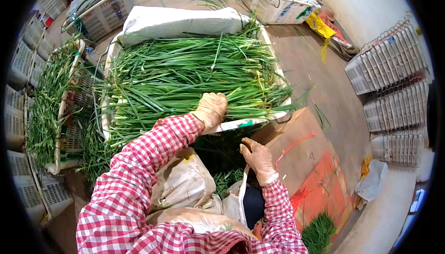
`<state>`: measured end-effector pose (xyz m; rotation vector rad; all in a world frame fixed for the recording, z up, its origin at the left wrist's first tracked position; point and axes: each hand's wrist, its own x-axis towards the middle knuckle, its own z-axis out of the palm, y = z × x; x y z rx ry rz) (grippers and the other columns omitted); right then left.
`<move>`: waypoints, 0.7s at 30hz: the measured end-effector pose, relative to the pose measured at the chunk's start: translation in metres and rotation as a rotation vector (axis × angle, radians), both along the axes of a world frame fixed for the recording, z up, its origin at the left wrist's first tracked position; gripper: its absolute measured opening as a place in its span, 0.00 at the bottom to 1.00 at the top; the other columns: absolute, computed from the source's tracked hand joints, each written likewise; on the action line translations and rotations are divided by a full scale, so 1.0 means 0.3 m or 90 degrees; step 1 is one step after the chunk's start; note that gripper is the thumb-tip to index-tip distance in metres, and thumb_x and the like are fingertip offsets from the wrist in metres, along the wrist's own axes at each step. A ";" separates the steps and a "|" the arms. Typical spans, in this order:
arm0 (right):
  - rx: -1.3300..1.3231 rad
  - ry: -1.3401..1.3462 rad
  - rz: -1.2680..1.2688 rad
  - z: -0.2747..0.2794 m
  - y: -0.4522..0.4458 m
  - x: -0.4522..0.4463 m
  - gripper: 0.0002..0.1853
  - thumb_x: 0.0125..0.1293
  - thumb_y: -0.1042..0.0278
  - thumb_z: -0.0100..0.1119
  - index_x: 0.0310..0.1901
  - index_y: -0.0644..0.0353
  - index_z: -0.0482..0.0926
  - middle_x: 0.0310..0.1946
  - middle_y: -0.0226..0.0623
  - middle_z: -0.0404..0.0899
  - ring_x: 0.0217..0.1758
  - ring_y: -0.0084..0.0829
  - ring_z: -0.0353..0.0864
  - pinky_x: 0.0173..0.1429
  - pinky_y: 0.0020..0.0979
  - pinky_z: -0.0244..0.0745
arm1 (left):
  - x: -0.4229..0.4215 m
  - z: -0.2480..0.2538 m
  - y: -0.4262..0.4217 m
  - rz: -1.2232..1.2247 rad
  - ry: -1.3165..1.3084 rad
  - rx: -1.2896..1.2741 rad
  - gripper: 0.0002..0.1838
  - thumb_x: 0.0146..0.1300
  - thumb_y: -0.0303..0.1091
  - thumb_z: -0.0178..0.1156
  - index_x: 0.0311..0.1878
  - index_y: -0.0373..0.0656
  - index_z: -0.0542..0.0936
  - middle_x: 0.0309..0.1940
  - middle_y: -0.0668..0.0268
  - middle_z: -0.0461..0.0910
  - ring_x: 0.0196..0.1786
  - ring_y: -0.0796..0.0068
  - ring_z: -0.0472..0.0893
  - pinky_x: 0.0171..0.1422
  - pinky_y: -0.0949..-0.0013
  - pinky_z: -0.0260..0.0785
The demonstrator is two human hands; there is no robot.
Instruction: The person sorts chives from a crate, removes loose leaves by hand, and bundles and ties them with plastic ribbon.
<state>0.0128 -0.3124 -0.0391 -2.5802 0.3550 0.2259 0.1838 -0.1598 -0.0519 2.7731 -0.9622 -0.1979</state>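
Note:
Long green chives (185,73) lie sideways in thick layers in a white plastic crate (105,115) before me. My left hand (212,110), in a stained, pale glove, is closed on chives at the crate's near side, and its fingertips are hidden. Lower and to the right, my right hand (258,159), gloved too, hangs near the edge of a cardboard sheet (282,138). Its fingers are bent and apart, with nothing seen in them. A pale printed apron (181,184) covers my lap.
At left, another crate (65,101) overflows with loose greens. Stacked crates (384,64) line the right wall. Red ties (300,197) and a chive bundle (319,233) lie on the right. A white cloth roll (181,21) rests along the main crate's far edge.

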 end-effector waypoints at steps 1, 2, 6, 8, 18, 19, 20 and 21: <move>-0.005 0.033 -0.012 0.009 -0.002 -0.007 0.20 0.64 0.51 0.53 0.52 0.52 0.79 0.44 0.45 0.81 0.47 0.46 0.81 0.51 0.44 0.74 | 0.002 -0.003 -0.010 0.024 0.025 -0.018 0.24 0.44 0.34 0.69 0.41 0.30 0.74 0.32 0.48 0.79 0.38 0.52 0.80 0.43 0.57 0.71; 0.011 0.050 -0.025 -0.004 -0.014 -0.018 0.21 0.64 0.50 0.53 0.53 0.52 0.78 0.45 0.45 0.81 0.48 0.46 0.80 0.52 0.44 0.74 | 0.005 -0.033 -0.010 0.002 -0.016 -0.032 0.21 0.44 0.35 0.69 0.38 0.31 0.75 0.31 0.46 0.79 0.37 0.49 0.80 0.43 0.56 0.71; 0.016 0.098 -0.050 -0.039 -0.047 -0.022 0.21 0.64 0.50 0.53 0.52 0.53 0.79 0.45 0.45 0.81 0.48 0.46 0.80 0.52 0.43 0.74 | 0.008 -0.064 -0.070 0.054 -0.038 0.127 0.51 0.43 0.40 0.71 0.66 0.25 0.56 0.35 0.55 0.79 0.40 0.60 0.76 0.44 0.59 0.69; 0.013 0.078 -0.038 -0.023 -0.033 -0.003 0.21 0.64 0.50 0.53 0.52 0.53 0.79 0.45 0.45 0.81 0.48 0.46 0.80 0.52 0.43 0.74 | 0.030 -0.008 -0.087 0.029 0.002 0.164 0.51 0.43 0.41 0.72 0.66 0.25 0.57 0.35 0.55 0.79 0.40 0.60 0.76 0.44 0.60 0.69; 0.060 0.086 -0.079 -0.004 -0.030 -0.041 0.22 0.64 0.50 0.52 0.53 0.54 0.78 0.45 0.45 0.81 0.49 0.45 0.80 0.54 0.42 0.73 | 0.165 0.109 0.000 -0.104 0.268 -0.017 0.27 0.40 0.44 0.69 0.42 0.37 0.77 0.32 0.50 0.80 0.39 0.52 0.80 0.44 0.57 0.72; 0.061 0.086 -0.085 -0.012 -0.049 -0.050 0.22 0.64 0.50 0.52 0.53 0.54 0.78 0.45 0.45 0.81 0.49 0.45 0.80 0.54 0.42 0.73 | 0.198 0.118 0.008 -0.110 0.319 -0.021 0.27 0.42 0.43 0.71 0.43 0.35 0.79 0.33 0.53 0.82 0.36 0.60 0.81 0.41 0.61 0.72; 0.059 0.088 -0.109 -0.022 -0.066 -0.059 0.22 0.64 0.50 0.52 0.54 0.54 0.78 0.45 0.45 0.81 0.49 0.45 0.80 0.54 0.42 0.73 | 0.242 0.102 0.024 -0.110 0.436 -0.088 0.26 0.43 0.41 0.72 0.43 0.34 0.79 0.32 0.56 0.83 0.35 0.67 0.81 0.39 0.64 0.72; 0.057 0.090 -0.131 -0.035 -0.081 -0.067 0.22 0.64 0.49 0.52 0.54 0.53 0.78 0.45 0.45 0.81 0.50 0.45 0.80 0.55 0.42 0.73 | 0.296 0.072 0.048 -0.108 0.551 -0.156 0.25 0.44 0.39 0.73 0.43 0.33 0.80 0.32 0.60 0.84 0.33 0.73 0.80 0.38 0.66 0.72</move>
